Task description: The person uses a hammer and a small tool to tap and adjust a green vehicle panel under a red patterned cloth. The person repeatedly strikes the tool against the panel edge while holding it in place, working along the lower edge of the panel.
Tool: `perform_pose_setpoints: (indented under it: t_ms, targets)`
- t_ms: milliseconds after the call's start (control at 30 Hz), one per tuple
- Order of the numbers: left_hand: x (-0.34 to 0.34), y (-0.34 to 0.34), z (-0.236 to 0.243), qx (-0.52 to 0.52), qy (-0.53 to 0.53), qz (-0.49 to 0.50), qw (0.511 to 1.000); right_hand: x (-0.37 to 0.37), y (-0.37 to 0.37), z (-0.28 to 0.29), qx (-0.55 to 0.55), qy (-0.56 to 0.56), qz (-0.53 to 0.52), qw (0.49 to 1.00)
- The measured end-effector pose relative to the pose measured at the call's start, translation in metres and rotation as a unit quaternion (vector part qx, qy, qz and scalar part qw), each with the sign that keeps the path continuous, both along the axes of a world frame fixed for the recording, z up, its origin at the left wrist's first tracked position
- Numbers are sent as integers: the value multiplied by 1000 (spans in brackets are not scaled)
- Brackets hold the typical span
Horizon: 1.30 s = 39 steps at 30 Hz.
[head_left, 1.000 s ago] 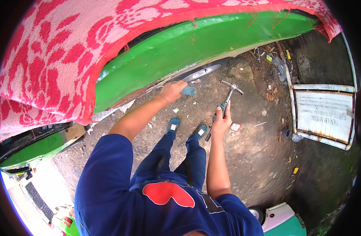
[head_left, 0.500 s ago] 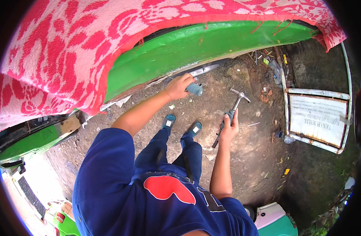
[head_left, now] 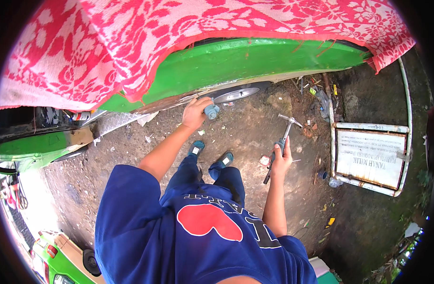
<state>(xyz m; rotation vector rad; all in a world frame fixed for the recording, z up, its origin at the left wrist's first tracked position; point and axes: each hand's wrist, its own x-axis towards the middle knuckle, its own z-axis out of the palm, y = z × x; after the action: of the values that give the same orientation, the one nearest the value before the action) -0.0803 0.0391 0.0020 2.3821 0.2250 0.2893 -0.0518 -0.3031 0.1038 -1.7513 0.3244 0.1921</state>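
Evidently, the right hand (head_left: 282, 164) has its fingers closed round a silver-headed, dark-gripped metal hammer (head_left: 286, 133), its head beyond the fingertips; it looks stiff and head-heavy, best held low on the grip. The left hand (head_left: 194, 115) wraps a rounded grey-blue piece (head_left: 211, 112), probably firm, best clasped round its middle. Beyond those left fingers curves a glossy green panel (head_left: 254, 59).

Outdoor dirt yard (head_left: 240, 132), parked green vehicles (head_left: 273, 59)
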Motion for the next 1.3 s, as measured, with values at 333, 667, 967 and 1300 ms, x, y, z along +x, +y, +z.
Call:
perform_pose_setpoints:
  t_ms: [333,667,967,1300]
  targets:
    - [-76,-25,24,-112,-131,148,974,7,-63,30,11,-39,64,997]
    - [-104,-44,58,-118,-178,206,955,2,-112,38,64,-11,88,994]
    - [-95,-51,60,-102,-198,212,952,-10,-116,54,52,57,140,987]
    - [-107,-65,45,-160,-188,217,945,3,-115,65,33,69,147,986]
